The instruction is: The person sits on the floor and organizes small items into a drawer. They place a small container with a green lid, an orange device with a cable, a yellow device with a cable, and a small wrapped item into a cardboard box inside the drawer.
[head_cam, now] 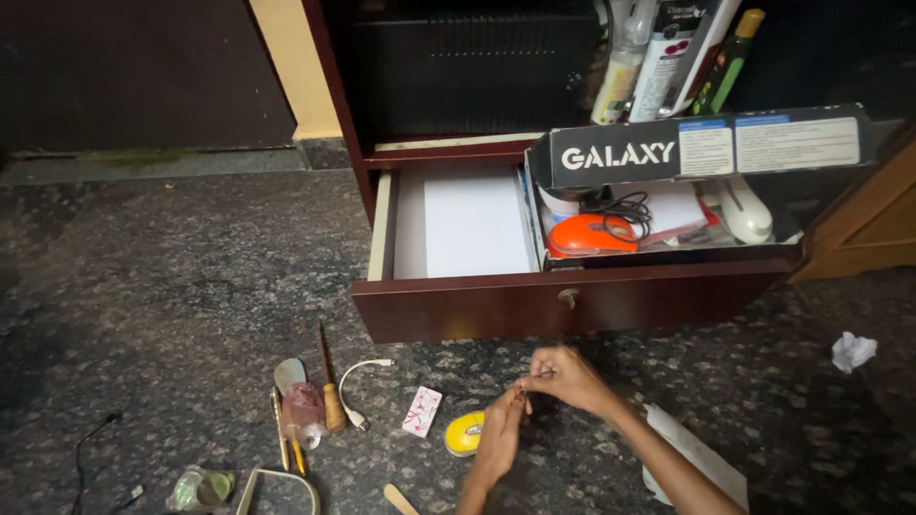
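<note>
My left hand (496, 441) and my right hand (565, 377) meet just above the dark stone floor, in front of an open dark wooden drawer (572, 303). Both pinch a small dark object (524, 386) between the fingertips; it is too small to identify. A round yellow object (464, 434) lies on the floor right beside my left hand. The drawer holds white paper (474, 224) on the left and an open black box (668, 153) on the right, with an orange computer mouse (592, 235), a black cable and a white device inside.
On the floor at the left lie a short white cable (358, 381), a small white card (422, 411), a wooden-handled tool (330, 396), pens, a plastic bag and a wooden stick. A crumpled paper (851, 351) lies at the right. Bottles (668, 57) stand on the shelf above the drawer.
</note>
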